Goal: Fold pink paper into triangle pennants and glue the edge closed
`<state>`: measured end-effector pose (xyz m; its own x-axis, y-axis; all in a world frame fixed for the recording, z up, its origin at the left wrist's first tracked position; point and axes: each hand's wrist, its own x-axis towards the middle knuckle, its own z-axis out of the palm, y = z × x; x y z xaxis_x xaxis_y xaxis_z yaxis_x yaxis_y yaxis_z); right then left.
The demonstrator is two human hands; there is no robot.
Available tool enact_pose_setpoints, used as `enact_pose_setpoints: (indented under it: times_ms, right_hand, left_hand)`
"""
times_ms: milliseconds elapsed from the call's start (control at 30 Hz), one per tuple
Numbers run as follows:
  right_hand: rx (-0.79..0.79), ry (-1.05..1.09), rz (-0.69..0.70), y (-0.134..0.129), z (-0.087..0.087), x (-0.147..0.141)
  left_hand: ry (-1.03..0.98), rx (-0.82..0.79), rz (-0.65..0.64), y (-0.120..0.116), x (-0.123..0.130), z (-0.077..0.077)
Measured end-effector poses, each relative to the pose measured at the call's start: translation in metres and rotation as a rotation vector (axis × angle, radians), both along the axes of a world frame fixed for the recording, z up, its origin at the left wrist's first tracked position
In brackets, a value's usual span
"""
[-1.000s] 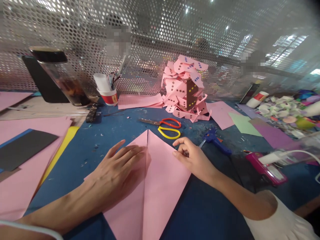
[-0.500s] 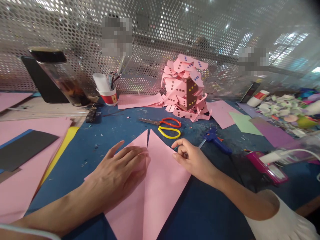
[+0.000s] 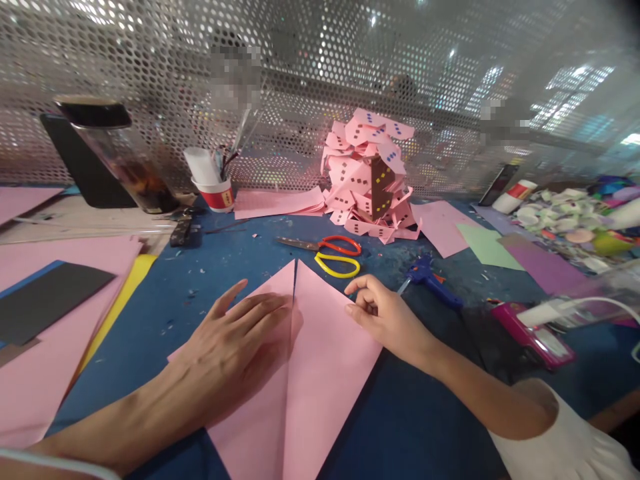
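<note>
A folded sheet of pink paper (image 3: 325,373) lies on the blue tabletop before me. Its two flaps meet along a centre line and come to points at the far end. My left hand (image 3: 235,347) rests over the left flap, fingers stretched out and palm down. At the right edge of the sheet, my right hand (image 3: 383,313) has its fingers curled, with the thumb and forefinger at the paper's edge. Just beyond the points lie scissors (image 3: 337,265) with one red and one yellow handle. A blue glue gun (image 3: 433,283) lies beside my right hand.
At the back stands a pink paper model (image 3: 355,177) with small painted squares, before a perforated metal screen (image 3: 300,87). A jar (image 3: 135,170) and a paper cup (image 3: 217,195) stand left. Pink sheets (image 3: 65,393) lie near left; a magenta device (image 3: 537,337) lies right.
The gap between the two flaps at the far end has narrowed slightly. My left fingers have drawn back a little to the left; my right hand has hardly moved.
</note>
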<state>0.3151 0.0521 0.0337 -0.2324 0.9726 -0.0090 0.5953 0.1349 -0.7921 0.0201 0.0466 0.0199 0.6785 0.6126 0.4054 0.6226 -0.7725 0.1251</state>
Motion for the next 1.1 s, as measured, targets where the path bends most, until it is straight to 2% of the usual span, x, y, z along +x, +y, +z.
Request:
enact_pose_setpoints:
  times_ms: [300, 767, 1100]
  right_hand:
    - [0.034, 0.002, -0.042, 0.0017, -0.0017, 0.0019]
    - [-0.006, -0.025, -0.015, 0.002, -0.0009, 0.001]
    - [-0.014, -0.08, 0.036, 0.0001, 0.0039, 0.0014]
  left_hand:
    - [-0.111, -0.026, -0.04, -0.0009, 0.0048, 0.0017]
    - [-0.003, 0.007, -0.031, 0.0012, 0.002, 0.0023]
    - [-0.066, -0.016, -0.003, 0.0, 0.0073, 0.0049]
